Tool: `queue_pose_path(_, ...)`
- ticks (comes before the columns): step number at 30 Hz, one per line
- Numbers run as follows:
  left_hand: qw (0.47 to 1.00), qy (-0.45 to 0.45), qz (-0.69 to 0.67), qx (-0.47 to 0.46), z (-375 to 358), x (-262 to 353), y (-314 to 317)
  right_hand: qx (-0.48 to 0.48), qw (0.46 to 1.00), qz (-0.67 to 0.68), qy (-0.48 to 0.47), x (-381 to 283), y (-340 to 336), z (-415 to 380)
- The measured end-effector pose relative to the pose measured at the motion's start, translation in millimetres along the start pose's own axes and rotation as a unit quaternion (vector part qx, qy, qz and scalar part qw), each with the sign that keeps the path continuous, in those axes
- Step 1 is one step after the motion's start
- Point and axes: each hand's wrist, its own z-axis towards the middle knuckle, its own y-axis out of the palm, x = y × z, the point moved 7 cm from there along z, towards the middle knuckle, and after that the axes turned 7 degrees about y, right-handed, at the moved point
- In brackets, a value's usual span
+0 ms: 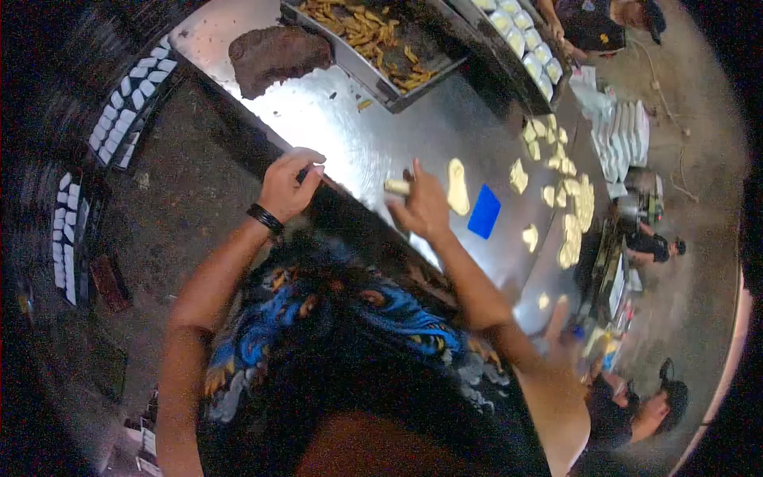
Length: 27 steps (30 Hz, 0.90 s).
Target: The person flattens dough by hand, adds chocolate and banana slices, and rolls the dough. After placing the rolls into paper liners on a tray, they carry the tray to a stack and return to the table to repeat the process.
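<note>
My right hand (pixel 423 202) is on a small roll of pale dough (pixel 397 187) on the metal table (pixel 373 143). One end of the roll shows between finger and thumb; the rest is hidden under the hand. My left hand (pixel 291 187), with a dark band at the wrist, hovers by the table's near edge. Its fingers are bent, the thumb is a little apart from them, and I see nothing held. Right of my right hand lies a long flattened piece of dough (pixel 457 188). Beside that is a flat blue scraper (pixel 484 212).
Many dough pieces (pixel 572 222) lie along the table's right side. A metal tray (pixel 350 60) of brown strips stands at the back, beside a brown slab (pixel 278 57). Racks of white pieces (pixel 119 123) are at left. Co-workers (pixel 648 245) are at right.
</note>
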Motion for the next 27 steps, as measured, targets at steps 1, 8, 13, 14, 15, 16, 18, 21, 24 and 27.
queue_pose_path(1, 0.999, -0.037, -0.014, 0.007, 0, -8, 3, 0.002, 1.000, 0.014, -0.026, 6, 4, 1)
queue_pose_path(8, 0.927, -0.207, 0.290, -0.115, -135, -170, -61, 0.318, 0.878, 0.170, -0.314, -37, -89, 56)
queue_pose_path(13, 0.810, -0.449, 0.343, -0.156, -297, -182, -118, 0.683, 0.641, 0.279, -0.212, 25, -217, 28)
queue_pose_path(14, 0.795, -0.500, 0.319, -0.127, -313, -179, -125, 0.728, 0.592, 0.297, -0.177, 41, -215, 28)
queue_pose_path(15, 0.781, -0.551, 0.282, -0.084, -327, -183, -130, 0.668, 0.687, 0.268, -0.104, 55, -186, 52)
queue_pose_path(16, 0.766, -0.596, 0.237, -0.037, -337, -186, -132, 0.593, 0.771, 0.231, -0.031, 77, -131, 78)
queue_pose_path(18, 0.739, -0.648, 0.185, -0.005, -359, -191, -130, 0.198, 0.963, 0.157, 0.095, 120, 22, 117)
queue_pose_path(21, 0.702, -0.399, 0.475, -0.350, -482, -266, -156, 0.343, 0.913, 0.221, -0.021, 85, 16, 57)
queue_pose_path(24, 0.607, -0.030, 0.605, -0.515, -466, -41, -170, 0.301, 0.896, 0.327, -0.005, 53, -10, 68)
queue_pose_path(27, 0.604, -0.052, 0.607, -0.513, -452, 15, -199, 0.231, 0.890, 0.379, -0.106, 4, -22, 99)
